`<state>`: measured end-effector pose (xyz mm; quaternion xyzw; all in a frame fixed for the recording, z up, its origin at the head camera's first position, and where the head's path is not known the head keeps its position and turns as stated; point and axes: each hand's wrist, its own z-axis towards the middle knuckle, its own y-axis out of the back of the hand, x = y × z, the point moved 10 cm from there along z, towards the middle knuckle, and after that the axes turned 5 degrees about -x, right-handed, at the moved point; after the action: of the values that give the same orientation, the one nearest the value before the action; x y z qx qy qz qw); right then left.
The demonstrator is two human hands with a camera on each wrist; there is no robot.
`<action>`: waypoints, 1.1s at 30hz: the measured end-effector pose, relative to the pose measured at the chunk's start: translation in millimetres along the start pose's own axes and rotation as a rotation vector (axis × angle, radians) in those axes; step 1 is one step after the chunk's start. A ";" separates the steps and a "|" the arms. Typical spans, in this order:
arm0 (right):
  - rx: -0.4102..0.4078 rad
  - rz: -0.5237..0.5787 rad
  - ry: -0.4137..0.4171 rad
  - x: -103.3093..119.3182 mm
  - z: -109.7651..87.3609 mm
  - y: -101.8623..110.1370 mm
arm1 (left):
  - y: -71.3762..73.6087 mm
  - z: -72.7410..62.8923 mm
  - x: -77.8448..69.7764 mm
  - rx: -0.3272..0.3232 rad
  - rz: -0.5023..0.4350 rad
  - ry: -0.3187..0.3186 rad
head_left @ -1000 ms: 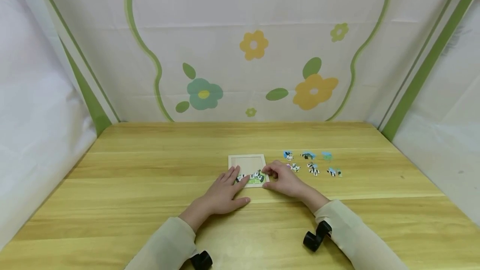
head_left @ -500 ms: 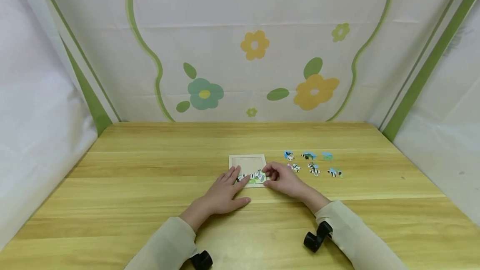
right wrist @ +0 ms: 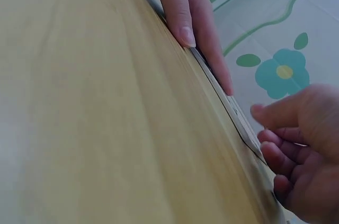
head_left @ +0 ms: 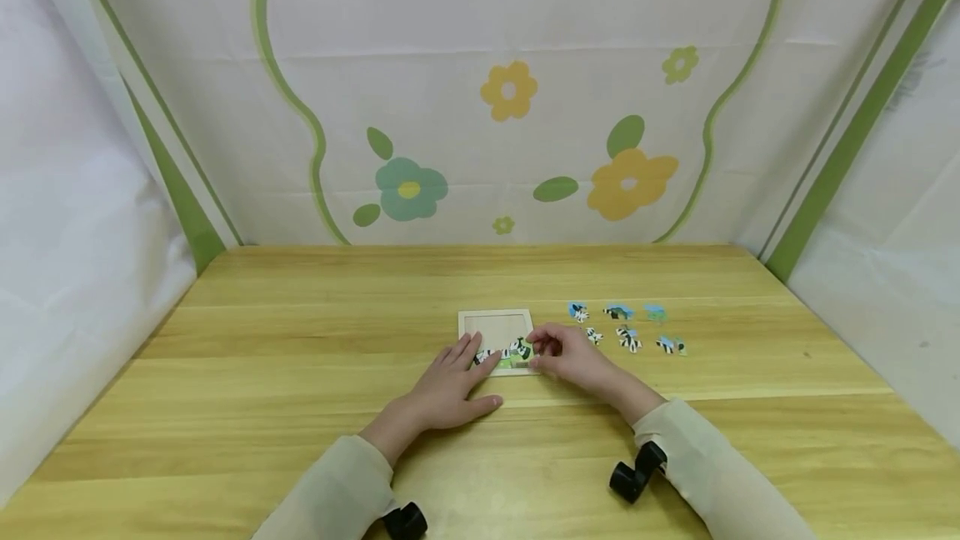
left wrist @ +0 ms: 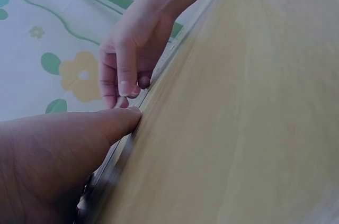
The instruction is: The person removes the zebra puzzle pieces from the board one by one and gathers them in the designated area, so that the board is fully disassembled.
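Note:
A square wooden puzzle tray [head_left: 495, 312] lies on the table between both hands, with zebra-pattern pieces [head_left: 506, 352] along its near side. My left hand [head_left: 450, 390] rests with spread, straight fingers over the tray's left part, hiding some of the pieces. At the tray's right edge, my right hand [head_left: 573, 357] has its fingers bent and pinches a small puzzle piece [left wrist: 122, 100] between thumb and fingertip. A strip of bare wood shows at the tray's near right corner. In the right wrist view, the tray [right wrist: 241, 131] is seen edge-on beside the right fingertips.
Loose puzzle pieces [head_left: 628, 338] lie in two rows right of the tray, some close behind the right hand. The wooden table [head_left: 300, 307] meets a white flowered cloth [head_left: 450, 107] at the back. Black wrist cameras [head_left: 636, 473] sit at both sleeves.
At the tray's near right corner, the piece at my right fingertips has shifted and bare wood now shows there. My right hand has moved very slightly right; the left hand stays put.

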<state>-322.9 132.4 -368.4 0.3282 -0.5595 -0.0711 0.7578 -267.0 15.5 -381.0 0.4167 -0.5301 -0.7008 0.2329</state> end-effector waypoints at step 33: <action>-0.131 -0.018 0.002 -13.0 -69.4 157.4 | -0.9 -0.8 -0.1 -0.014 -0.014 -0.002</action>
<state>-306.4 289.5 -299.0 0.2826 -0.5499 -0.1140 0.7776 -266.1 15.4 -381.9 0.4178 -0.5225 -0.7067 0.2304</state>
